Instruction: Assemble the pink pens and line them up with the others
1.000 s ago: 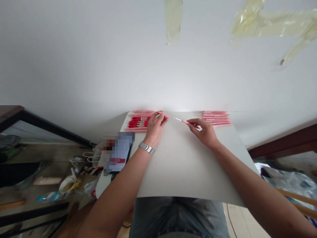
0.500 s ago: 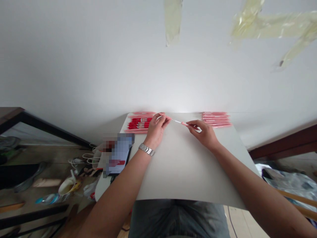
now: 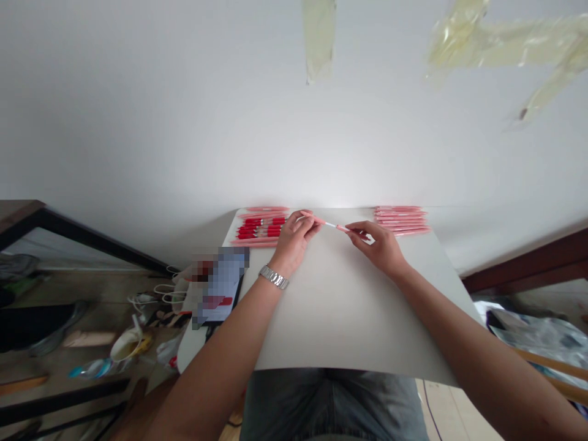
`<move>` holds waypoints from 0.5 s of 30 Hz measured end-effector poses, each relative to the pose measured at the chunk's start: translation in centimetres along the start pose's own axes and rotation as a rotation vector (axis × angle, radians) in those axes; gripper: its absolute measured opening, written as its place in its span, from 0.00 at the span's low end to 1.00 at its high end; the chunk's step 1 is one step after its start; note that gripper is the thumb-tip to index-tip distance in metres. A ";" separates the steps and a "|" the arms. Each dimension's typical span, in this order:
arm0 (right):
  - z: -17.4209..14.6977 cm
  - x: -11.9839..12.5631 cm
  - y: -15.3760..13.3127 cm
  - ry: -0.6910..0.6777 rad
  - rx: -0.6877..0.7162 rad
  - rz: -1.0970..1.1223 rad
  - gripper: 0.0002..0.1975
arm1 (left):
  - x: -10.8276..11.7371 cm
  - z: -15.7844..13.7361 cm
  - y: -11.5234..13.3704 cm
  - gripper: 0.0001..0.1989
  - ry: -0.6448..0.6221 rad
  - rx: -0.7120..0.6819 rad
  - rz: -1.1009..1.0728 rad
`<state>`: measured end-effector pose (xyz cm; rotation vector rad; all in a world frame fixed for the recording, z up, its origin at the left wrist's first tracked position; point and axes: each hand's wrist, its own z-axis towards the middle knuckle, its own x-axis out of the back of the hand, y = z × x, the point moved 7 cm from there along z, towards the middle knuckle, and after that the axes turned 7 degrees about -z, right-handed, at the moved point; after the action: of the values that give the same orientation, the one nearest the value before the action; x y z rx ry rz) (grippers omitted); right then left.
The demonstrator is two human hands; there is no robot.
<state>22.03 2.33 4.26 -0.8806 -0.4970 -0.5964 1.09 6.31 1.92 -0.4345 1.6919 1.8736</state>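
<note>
My left hand (image 3: 296,237), with a metal watch on its wrist, pinches one pink pen part (image 3: 319,220) between thumb and fingers. My right hand (image 3: 373,242) grips another pink pen part (image 3: 341,228) at its fingertips. A thin white refill (image 3: 330,225) bridges the short gap between the two parts, above the table (image 3: 340,306). Beside my left hand lie several red pens (image 3: 261,228), with pink pens (image 3: 257,243) in front of and behind them. Past my right hand is a row of several pink pens (image 3: 400,219).
A tablet-like device (image 3: 223,288), blurred out, lies at the table's left edge. The wall (image 3: 294,135) stands directly behind the table. White cables (image 3: 168,294), a cup (image 3: 126,344) and a bottle (image 3: 94,369) are at the lower left. A plastic bag (image 3: 542,340) is at the right.
My left hand has shifted slightly right with its pink part, so less of the white refill shows between the two parts. My right hand has hardly moved.
</note>
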 end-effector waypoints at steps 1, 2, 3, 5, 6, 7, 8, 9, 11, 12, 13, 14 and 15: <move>0.0 0.0 0.0 0.000 0.000 0.000 0.09 | 0.0 0.0 0.0 0.13 -0.006 0.001 0.008; 0.0 0.0 0.0 0.000 0.000 -0.001 0.09 | -0.1 0.0 -0.1 0.14 -0.012 0.003 0.014; 0.0 0.0 0.0 -0.001 0.001 -0.003 0.09 | -0.1 -0.1 -0.1 0.14 -0.016 0.007 0.019; 0.0 0.0 -0.1 -0.003 0.003 -0.006 0.09 | -0.2 -0.2 -0.2 0.14 -0.021 0.013 0.024; -0.1 -0.1 -0.1 -0.005 0.004 -0.005 0.09 | -0.2 -0.2 -0.3 0.14 -0.025 0.015 0.026; -0.1 -0.1 -0.2 -0.005 0.005 -0.003 0.09 | -0.3 -0.3 -0.3 0.13 -0.030 0.017 0.028; -0.1 -0.1 -0.2 -0.006 0.005 0.000 0.10 | -0.4 -0.3 -0.4 0.13 -0.037 0.020 0.031; -0.1 -0.1 -0.2 -0.007 0.005 0.003 0.10 | -0.5 -0.4 -0.5 0.13 -0.044 0.023 0.034; 0.0 -0.1 -0.3 -0.007 0.008 0.005 0.10 | -0.7 -0.6 -0.6 0.14 -0.056 0.031 0.042; 0.0 -0.1 -0.3 -0.007 0.010 0.006 0.10 | -0.8 -0.6 -0.7 0.14 -0.062 0.035 0.045; 0.0 -0.1 -0.3 -0.008 0.009 0.009 0.10 | -0.9 -0.7 -0.7 0.14 -0.070 0.038 0.049; 0.0 -0.1 -0.4 -0.011 0.009 0.013 0.10 | -1.0 -0.8 -0.8 0.14 -0.077 0.041 0.051; 0.0 -0.1 -0.4 -0.014 0.008 0.016 0.10 | -1.1 -0.8 -0.8 0.13 -0.083 0.044 0.051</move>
<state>21.70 2.20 4.43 -0.8812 -0.5045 -0.5733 2.30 5.31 1.84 -0.2948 1.7004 1.8605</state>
